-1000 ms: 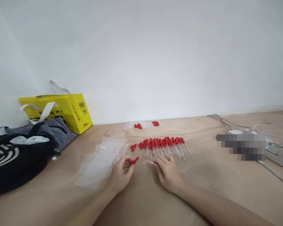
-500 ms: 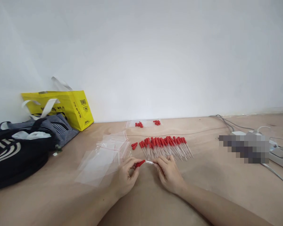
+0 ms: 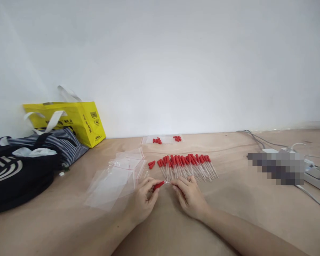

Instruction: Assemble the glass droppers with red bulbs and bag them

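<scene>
My left hand (image 3: 144, 199) pinches a red rubber dropper bulb (image 3: 159, 185), its narrow mouth pointing right. Between thumb and fingers, my right hand (image 3: 189, 195) grips a clear glass dropper tube (image 3: 168, 182); its near end meets the mouth of the bulb, and I cannot tell how far in it sits. Just beyond my hands lies a row of droppers (image 3: 186, 167), red bulbs to the back and clear tubes toward me. Loose red bulbs (image 3: 152, 164) rest left of that row. A few clear tubes (image 3: 146, 174) lie behind my left hand, partly hidden.
Clear zip bags (image 3: 114, 181) are spread at the left. Near the wall, another clear bag (image 3: 166, 139) has small red bulbs (image 3: 157, 140) on it or in it. A yellow bag (image 3: 90, 124), a striped bag (image 3: 72, 144) and a black bag (image 3: 21, 177) stand far left. Cables and a power strip (image 3: 318, 177) lie right.
My right hand has shifted slightly left, bringing the tube against the bulb's mouth; the gap between them has closed. My left hand has barely moved.
</scene>
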The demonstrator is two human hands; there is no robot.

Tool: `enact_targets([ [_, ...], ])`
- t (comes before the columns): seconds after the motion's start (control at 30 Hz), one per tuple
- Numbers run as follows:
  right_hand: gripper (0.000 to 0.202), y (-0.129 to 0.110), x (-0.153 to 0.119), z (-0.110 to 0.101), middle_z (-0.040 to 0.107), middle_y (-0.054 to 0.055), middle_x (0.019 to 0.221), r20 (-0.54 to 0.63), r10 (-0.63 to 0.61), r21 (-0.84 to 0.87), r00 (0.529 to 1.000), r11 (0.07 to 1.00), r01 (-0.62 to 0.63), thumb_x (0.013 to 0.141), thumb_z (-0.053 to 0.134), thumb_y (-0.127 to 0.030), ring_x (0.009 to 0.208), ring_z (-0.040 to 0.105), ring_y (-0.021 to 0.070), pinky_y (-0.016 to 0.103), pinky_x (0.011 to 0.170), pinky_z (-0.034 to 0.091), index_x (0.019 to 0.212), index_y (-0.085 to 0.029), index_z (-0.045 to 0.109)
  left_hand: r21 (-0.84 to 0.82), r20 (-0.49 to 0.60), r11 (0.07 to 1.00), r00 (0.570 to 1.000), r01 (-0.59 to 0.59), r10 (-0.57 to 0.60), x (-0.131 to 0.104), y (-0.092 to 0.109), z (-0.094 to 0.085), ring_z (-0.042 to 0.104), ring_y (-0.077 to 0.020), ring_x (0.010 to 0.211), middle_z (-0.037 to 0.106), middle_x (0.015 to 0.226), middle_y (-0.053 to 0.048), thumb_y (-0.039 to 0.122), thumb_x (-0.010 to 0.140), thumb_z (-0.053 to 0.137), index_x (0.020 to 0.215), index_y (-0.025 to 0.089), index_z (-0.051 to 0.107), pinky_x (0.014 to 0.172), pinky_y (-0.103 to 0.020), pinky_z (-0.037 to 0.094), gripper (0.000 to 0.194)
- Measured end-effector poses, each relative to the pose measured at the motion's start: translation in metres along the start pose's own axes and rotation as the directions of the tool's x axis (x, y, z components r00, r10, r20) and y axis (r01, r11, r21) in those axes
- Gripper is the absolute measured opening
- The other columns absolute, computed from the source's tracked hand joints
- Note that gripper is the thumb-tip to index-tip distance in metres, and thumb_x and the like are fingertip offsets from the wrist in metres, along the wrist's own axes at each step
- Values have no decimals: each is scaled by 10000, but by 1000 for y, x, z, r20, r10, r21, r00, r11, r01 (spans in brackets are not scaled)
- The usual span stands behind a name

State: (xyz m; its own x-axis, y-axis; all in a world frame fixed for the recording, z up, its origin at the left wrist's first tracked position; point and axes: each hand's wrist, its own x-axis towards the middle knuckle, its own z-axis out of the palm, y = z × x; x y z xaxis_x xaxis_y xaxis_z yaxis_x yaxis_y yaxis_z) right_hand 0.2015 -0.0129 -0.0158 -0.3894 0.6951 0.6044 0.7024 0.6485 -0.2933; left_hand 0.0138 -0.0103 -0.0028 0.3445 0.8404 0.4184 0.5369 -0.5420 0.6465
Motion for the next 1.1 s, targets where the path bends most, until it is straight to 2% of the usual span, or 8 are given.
enact_targets([
  [0.2,231,-3,-1,3,595,5,734,17,-25,67,1000,997,24,853,345,-146,621,490,113,255,633,240,944,-211,548,-75,-62,996,996,57,-62,2,1,7,557,-148,728,599,770,-30,272,821,422,804,178,594,653,-253,454,197],
  [0.43,260,-4,0,3,567,3,650,88,-39,64,995,997,33,838,322,-133,589,463,113,261,616,204,863,-203,571,-116,-11,983,990,140,-143,-1,-4,9,549,-139,659,599,712,-7,313,815,406,818,178,576,601,-230,443,217],
  [0.77,230,7,4,-6,566,-20,648,173,-185,-39,967,980,194,648,397,-70,513,370,91,274,607,167,758,-190,560,124,96,992,995,-16,4,-6,5,4,526,-130,650,566,707,-5,255,836,373,784,186,537,616,-238,408,186],
  [0.97,184,5,3,2,557,-14,651,158,-224,17,962,974,224,687,412,-83,524,365,89,270,606,165,766,-173,552,184,111,976,989,-117,98,-8,7,4,508,-122,589,547,657,4,240,836,383,746,180,522,567,-232,389,176],
  [1.1,189,3,5,3,558,-10,650,138,-229,55,964,973,223,752,385,-93,535,383,94,270,607,173,791,-174,552,157,119,982,989,-109,91,-8,3,6,525,-125,620,561,679,0,247,843,375,761,182,524,580,-231,397,182],
])
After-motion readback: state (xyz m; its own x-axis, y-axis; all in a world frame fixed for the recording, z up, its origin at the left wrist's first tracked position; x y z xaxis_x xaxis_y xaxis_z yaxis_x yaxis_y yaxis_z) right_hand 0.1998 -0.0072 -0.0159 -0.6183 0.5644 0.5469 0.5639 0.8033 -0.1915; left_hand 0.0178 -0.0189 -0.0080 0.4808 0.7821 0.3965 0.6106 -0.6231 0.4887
